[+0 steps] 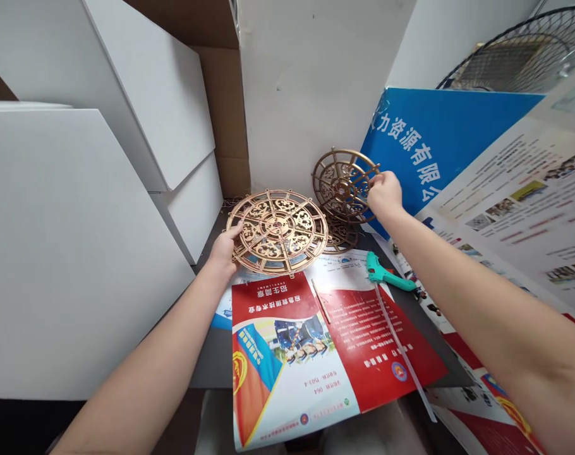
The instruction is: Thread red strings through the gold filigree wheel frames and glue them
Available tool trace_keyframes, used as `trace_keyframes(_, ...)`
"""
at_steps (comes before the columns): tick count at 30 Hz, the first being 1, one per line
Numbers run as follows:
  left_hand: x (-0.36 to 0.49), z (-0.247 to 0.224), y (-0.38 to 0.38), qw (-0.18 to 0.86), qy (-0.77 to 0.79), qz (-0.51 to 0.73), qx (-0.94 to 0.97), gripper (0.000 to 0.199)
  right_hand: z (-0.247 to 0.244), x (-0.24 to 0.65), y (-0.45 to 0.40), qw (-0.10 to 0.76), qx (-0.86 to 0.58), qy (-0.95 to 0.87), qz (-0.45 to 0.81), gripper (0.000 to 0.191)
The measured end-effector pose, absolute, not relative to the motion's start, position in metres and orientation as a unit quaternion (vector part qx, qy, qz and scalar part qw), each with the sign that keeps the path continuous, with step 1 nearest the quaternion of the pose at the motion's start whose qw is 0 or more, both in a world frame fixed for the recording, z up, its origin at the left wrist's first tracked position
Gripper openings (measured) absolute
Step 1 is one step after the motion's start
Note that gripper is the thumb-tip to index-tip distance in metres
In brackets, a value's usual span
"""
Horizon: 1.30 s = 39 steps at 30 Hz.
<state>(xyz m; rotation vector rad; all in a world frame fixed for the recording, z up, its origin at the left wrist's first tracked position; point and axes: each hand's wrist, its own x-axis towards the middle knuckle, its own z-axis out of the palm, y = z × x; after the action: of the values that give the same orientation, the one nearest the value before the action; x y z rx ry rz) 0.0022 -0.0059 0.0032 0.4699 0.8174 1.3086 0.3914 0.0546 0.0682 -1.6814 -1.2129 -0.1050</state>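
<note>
My left hand [225, 253] is closed on the left rim of a round golden openwork disc [278, 232], tilted above the papers. At the right, my right hand [385, 193] grips the edge of a darker bronze openwork disc [343, 185], which stands nearly upright near the back wall. Another bronze disc [337, 235] lies partly hidden beneath and behind these two. Below my right hand, a teal glue gun [387, 274] rests on the papers with a long clear glue stick [405, 357] extending from it.
Printed red and white leaflets [316, 373] cover the dark table [211, 360]. A thin tan stick [321, 302] lies on them. Large white boxes [74, 253] stand at the left. A blue board [439, 133] and printed sheets lean at the right, with a black wire basket [519, 60] behind.
</note>
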Motion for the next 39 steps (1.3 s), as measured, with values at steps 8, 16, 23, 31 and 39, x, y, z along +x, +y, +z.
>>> trace_keyframes(8,0.012,-0.007,-0.006,0.726,0.395,0.522,0.210,0.020,0.086,0.375,0.013,0.637,-0.550,-0.532,-0.097,0.033)
trace_keyframes(16,0.020,-0.012,-0.008,0.751,0.407,0.487,0.184,0.023,0.080,0.320,-0.025,0.597,-0.490,-0.609,-0.180,0.031)
trace_keyframes(23,0.020,-0.013,-0.010,0.744,0.400,0.500,0.188,0.039,0.062,0.281,-0.065,0.456,-0.478,-0.738,-0.138,0.037)
trace_keyframes(31,0.015,-0.010,-0.011,0.743,0.355,0.532,0.197,0.060,0.025,0.288,-0.096,0.323,-0.379,-0.863,-0.082,0.030)
trace_keyframes(39,0.015,-0.011,-0.007,0.721,0.322,0.579,0.202,0.063,0.011,0.310,-0.099,0.420,-0.368,-0.829,-0.023,0.020)
